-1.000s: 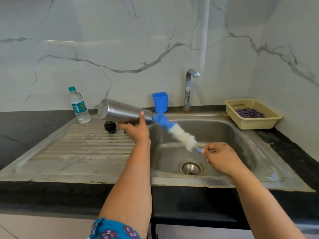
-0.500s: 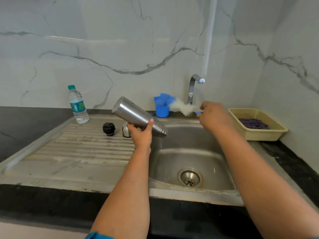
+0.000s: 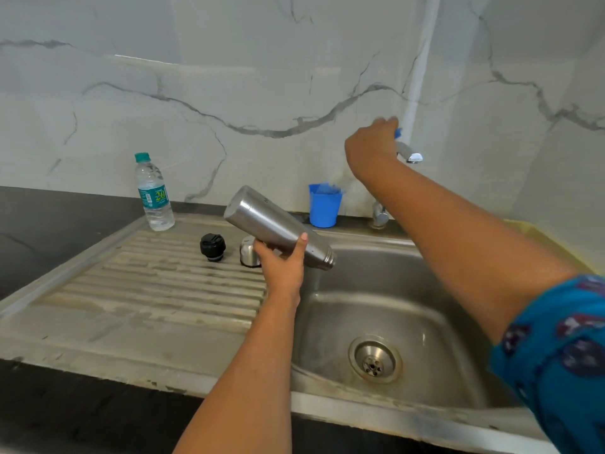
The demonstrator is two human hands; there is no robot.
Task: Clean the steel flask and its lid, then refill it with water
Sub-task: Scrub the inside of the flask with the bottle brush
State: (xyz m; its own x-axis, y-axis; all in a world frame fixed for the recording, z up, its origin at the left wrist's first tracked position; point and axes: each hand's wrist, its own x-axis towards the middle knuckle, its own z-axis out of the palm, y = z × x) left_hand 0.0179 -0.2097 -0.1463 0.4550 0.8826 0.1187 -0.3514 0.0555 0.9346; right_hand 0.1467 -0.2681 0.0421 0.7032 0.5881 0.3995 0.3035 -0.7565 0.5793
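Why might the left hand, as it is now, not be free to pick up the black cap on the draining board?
Probably not free: the left hand grips the steel flask, tilted mouth-down over the sink. The black cap lies uncovered close beside it, so only the flask hinders it.

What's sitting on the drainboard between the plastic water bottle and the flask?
In the head view, a black cap lies between the water bottle and the flask.

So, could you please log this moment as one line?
left hand: holds flask, mouth tilted over sink | right hand: lowers brush into blue cup
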